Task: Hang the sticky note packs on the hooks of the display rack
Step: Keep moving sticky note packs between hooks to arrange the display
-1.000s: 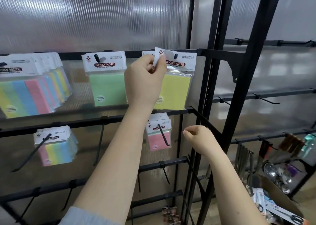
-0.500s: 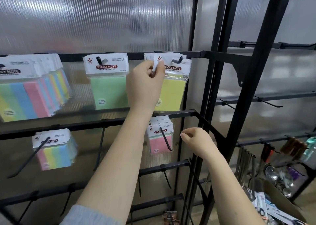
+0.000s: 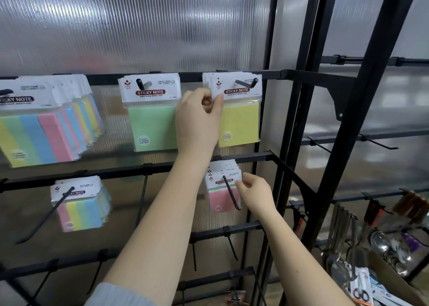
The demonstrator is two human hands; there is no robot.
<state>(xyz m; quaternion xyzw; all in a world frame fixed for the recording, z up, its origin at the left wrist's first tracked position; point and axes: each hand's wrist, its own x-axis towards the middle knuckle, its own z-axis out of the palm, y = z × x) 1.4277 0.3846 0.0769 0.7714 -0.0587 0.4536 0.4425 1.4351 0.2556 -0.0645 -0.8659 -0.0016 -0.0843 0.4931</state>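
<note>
Head view: our left hand (image 3: 199,117) pinches the header of the yellow pack (image 3: 239,122), already threaded on the top-right hook (image 3: 246,83). Below that hook, our right hand (image 3: 255,193) seems to pinch the pink packs (image 3: 221,198). Several hooks below that hook stand bare, so much hanging is done, some perhaps left.

bare hooks (image 3: 232,247) lower down with open gaps between, hanging packs (image 3: 151,112) crowding upper rail (image 3: 190,76)
</note>
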